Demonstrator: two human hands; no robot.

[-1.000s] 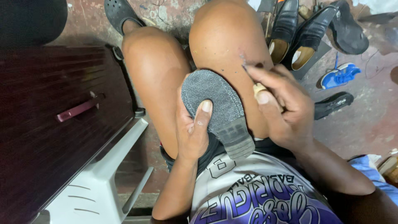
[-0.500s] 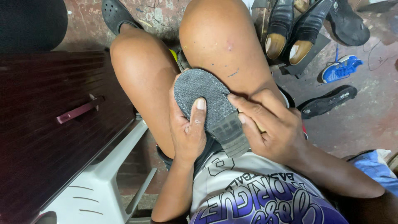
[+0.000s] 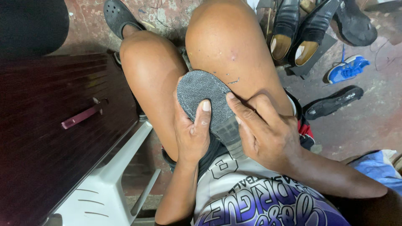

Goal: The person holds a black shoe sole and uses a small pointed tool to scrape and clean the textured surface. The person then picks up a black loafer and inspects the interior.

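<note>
Between the bare knees, the left hand point(image 3: 191, 132) grips a grey textured rubber shoe sole point(image 3: 205, 100), thumb pressing on it; the right hand point(image 3: 264, 132) clasps the sole's right edge.

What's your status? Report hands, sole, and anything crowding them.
Left hand grips the grey shoe sole, thumb on top. Right hand presses fingers on its right edge. Sole wedged between the knees. Nothing crowding; black shoes lie apart on the floor.

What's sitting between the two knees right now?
In the head view, a grey shoe sole, tread up, is wedged between them, gripped by the left hand and right hand.
</note>
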